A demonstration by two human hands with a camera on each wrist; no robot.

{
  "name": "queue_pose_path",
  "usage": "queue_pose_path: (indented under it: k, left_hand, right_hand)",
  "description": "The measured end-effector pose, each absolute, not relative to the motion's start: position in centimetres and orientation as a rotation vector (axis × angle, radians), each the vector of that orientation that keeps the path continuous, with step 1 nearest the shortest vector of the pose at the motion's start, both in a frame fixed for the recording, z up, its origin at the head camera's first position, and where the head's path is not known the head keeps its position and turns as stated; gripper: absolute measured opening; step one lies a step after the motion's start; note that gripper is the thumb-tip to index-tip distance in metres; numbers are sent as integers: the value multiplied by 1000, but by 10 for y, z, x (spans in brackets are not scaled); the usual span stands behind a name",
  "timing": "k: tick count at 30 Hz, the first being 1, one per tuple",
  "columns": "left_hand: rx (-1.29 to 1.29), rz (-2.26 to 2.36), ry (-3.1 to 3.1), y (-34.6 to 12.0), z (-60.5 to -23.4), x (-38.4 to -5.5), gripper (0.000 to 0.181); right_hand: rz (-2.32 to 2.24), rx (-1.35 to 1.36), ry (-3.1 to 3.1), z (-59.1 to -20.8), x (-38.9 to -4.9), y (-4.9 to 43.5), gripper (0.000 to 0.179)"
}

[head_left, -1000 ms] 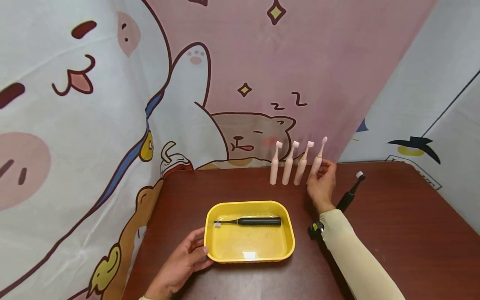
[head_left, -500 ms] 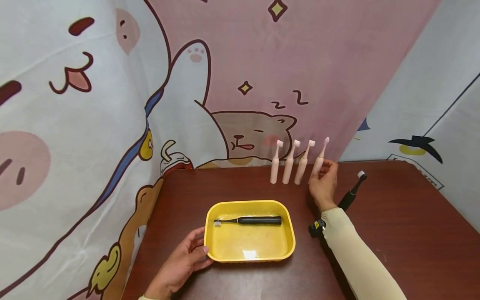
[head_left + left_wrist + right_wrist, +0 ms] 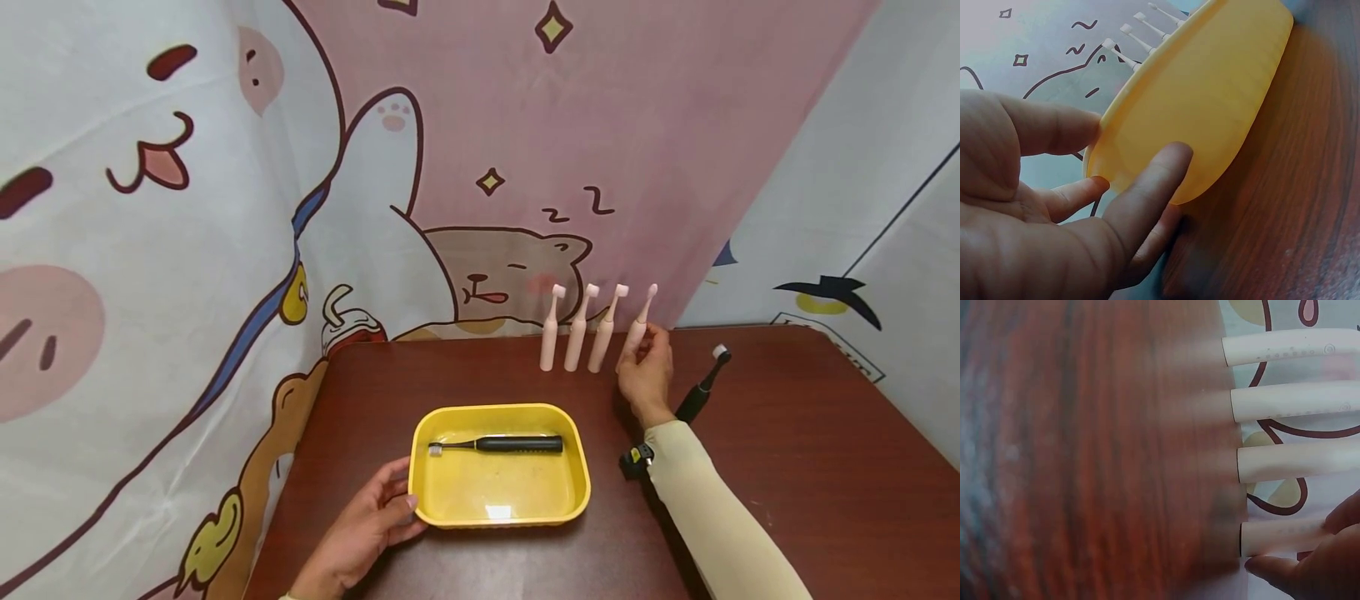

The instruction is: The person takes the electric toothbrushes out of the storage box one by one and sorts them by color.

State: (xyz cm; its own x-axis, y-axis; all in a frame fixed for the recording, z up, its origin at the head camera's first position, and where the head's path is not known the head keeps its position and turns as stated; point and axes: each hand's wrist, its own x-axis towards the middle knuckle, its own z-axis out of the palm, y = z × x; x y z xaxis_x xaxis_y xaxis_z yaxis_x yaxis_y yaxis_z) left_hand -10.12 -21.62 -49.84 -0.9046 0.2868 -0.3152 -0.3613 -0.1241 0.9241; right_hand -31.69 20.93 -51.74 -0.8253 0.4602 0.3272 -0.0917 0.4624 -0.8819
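Note:
My right hand (image 3: 647,375) pinches the handle of the rightmost pink electric toothbrush (image 3: 639,327), which stands upright at the end of a row. In the right wrist view its lower handle (image 3: 1279,538) shows between thumb and fingers. To its left stand three similar pink toothbrushes (image 3: 576,343), slightly apart. My left hand (image 3: 367,517) rests against the left end of a yellow tray (image 3: 498,483). Its fairly straight fingers touch the tray's outer wall (image 3: 1191,106) in the left wrist view. Inside the tray lies a black electric toothbrush (image 3: 519,444), brush head to the left.
Another black electric toothbrush (image 3: 697,396) stands upright just right of my right wrist, partly hidden by it. Everything is on a dark reddish-brown table (image 3: 810,433). Behind the row hangs a printed cartoon cloth (image 3: 510,108).
The view shifts slightly. Both hands, the tray and the toothbrushes stay in nearly the same places, with my right hand still at the rightmost pink toothbrush.

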Motion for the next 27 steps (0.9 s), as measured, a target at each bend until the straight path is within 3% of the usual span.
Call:
queue_pose_path:
  k: [27]
  left_hand:
    - [-56, 2090, 1724, -217, -503, -101, 68]
  right_hand:
    - [1340, -272, -2162, -520, -316, 211, 50]
